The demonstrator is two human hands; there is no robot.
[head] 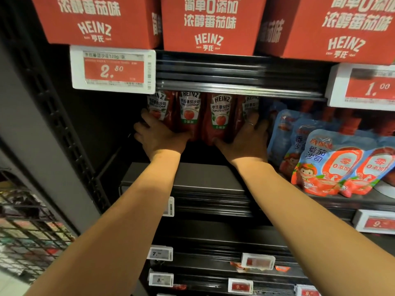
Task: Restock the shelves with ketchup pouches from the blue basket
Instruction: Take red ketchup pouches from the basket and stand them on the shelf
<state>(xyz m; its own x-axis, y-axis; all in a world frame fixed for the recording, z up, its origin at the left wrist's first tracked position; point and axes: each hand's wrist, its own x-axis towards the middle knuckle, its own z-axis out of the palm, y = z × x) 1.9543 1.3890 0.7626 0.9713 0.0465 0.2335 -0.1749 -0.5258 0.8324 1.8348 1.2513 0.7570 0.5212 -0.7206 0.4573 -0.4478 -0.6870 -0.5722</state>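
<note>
a row of red plastic heinz ketchup pouches [203,116] is being squared up deep on the black metal shelf [192,176], so the placing step is judged in hand. the left hand [159,134] is pressed flat at 9 o'clock of the row, the right hand [245,136] at 3 o'clock, fingers spread. the blue basket is not seen. next, withdrawal is called for under the low shelf rail [235,86] at 12 o'clock; blue-and-red sauce pouches [333,163] crowd 3 o'clock.
</note>
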